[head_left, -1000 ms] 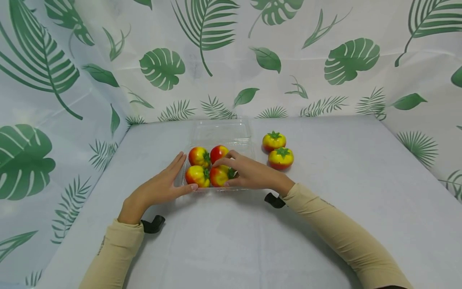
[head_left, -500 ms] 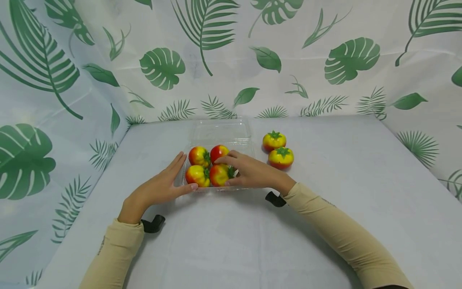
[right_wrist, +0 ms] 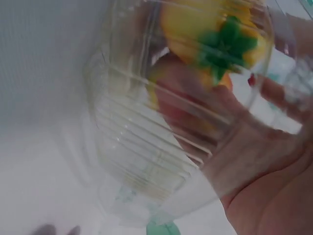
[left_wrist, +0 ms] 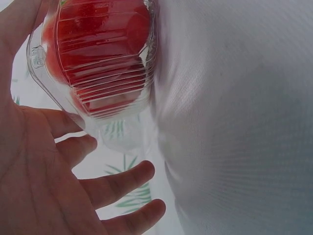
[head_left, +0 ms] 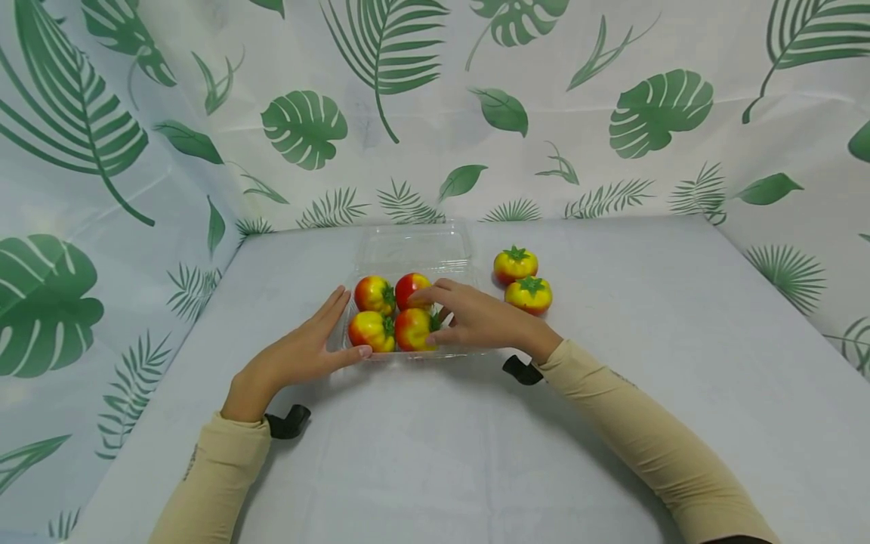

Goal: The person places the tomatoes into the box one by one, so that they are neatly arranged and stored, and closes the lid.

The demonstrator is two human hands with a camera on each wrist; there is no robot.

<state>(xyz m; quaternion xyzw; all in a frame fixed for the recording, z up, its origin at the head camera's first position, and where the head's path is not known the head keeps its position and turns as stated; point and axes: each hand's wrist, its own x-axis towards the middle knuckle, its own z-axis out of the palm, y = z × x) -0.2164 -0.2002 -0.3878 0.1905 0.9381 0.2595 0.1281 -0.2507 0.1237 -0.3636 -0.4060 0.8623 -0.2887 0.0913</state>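
Beige sleeves are filling the lower left and lower right of the frame, black wrist mounts sitting beside the cuffs above the white counter. Left of centre, the left hand is resting released against the clear box, thumb lying at its front edge. At centre, the right hand is curving over the box's right wall, released, its fingers bending loosely about the near right fruit; whether they are touching it is hard to tell. The near left fruit, far left fruit and far right fruit are also sitting inside. Right of centre, two loose fruits are standing stem up. Behind, the lid is lying open below the leaf-print backdrop
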